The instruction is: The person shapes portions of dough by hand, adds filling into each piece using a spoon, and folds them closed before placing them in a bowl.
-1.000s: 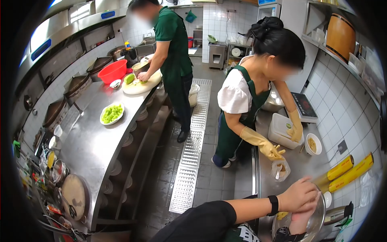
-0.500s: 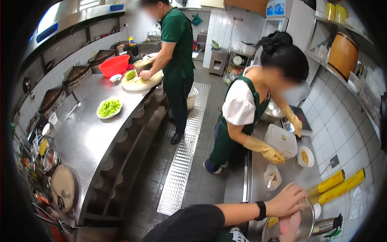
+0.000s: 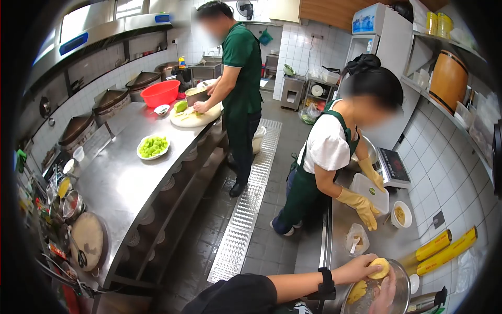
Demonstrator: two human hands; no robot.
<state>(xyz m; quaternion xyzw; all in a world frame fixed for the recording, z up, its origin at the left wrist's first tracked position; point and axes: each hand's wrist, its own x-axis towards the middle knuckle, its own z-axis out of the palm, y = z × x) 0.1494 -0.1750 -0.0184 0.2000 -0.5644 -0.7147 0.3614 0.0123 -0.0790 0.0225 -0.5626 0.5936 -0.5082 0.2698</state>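
Observation:
My left hand point(image 3: 358, 269), a black band at its wrist, grips a round yellow piece of dough point(image 3: 380, 268) above the rim of a metal mixing bowl point(image 3: 403, 282). Just below, my right hand point(image 3: 385, 294) is inside the bowl with its fingers stretched up towards the dough piece. Whether those fingertips touch it I cannot tell. More yellow dough point(image 3: 357, 292) lies against the bowl's left side. Beyond the bowl stands a small clear container point(image 3: 357, 238) with a white spoon in it.
A co-worker in yellow gloves point(image 3: 361, 206) handles a lidded plastic box point(image 3: 370, 192) beside a white bowl point(image 3: 401, 214). Yellow wrap rolls point(image 3: 444, 251) lie by the wall. Across the aisle, another person works at a cutting board point(image 3: 196, 119) near a plate of green pieces point(image 3: 153, 147).
My left hand has shifted from over the bowl to its rim, and the round dough piece now shows in it. The co-worker's gloved hand has moved off the box's near corner. The view has turned slightly.

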